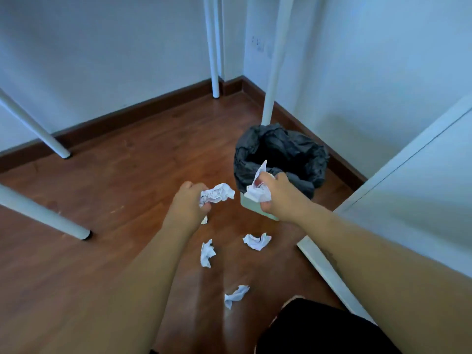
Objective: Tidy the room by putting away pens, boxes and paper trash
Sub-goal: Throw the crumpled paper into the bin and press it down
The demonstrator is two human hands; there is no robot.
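Note:
My left hand (187,205) grips a crumpled white paper ball (218,194) above the wooden floor. My right hand (278,194) is closed on another crumpled paper (256,191), held just at the near rim of a pale green trash bin (249,204) lined with a black bag (281,154). Three more paper balls lie on the floor below my hands: one (207,253) left of centre, one (256,241) to the right, one (236,295) nearest me. A small paper scrap (204,220) peeks out under my left wrist.
White table legs (215,47) stand around the bin, one (274,60) right behind it. Two slanted white legs (46,139) are at the left. A white door or cabinet panel (398,175) rises at the right. Brown skirting runs along the walls.

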